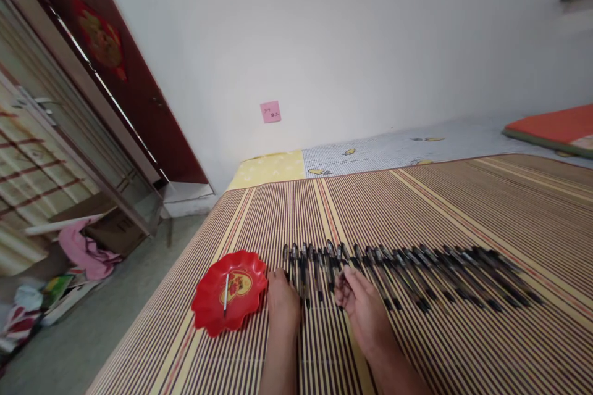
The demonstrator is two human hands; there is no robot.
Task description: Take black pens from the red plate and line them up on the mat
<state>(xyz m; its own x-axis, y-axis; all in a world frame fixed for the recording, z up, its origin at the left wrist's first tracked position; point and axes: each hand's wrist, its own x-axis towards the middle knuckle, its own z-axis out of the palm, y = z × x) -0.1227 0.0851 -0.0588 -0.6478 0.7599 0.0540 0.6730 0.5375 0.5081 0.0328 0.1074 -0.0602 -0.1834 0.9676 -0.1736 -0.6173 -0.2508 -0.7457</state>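
A long row of black pens (417, 271) lies side by side on the striped mat (241, 364), the ones on the right slanting more. At the row's left end, my left hand (283, 299) rests with its fingers curled downward. The leftmost pen (286, 253) disappears behind those fingers, so its lower part and my fingertips are hidden. My right hand (360, 302) is closed in a pinch around a pen (340, 252) within the row. Left of my left hand, a red scalloped plate (208, 293) holds one thin white stick (226, 296).
The mat covers a bed that meets a white wall bearing a pink note (270, 112). An orange folded cloth (551, 126) lies at the far right. On the floor at left are a cardboard box (113, 228) and a pink cloth (83, 250), near a dark red door (134, 74).
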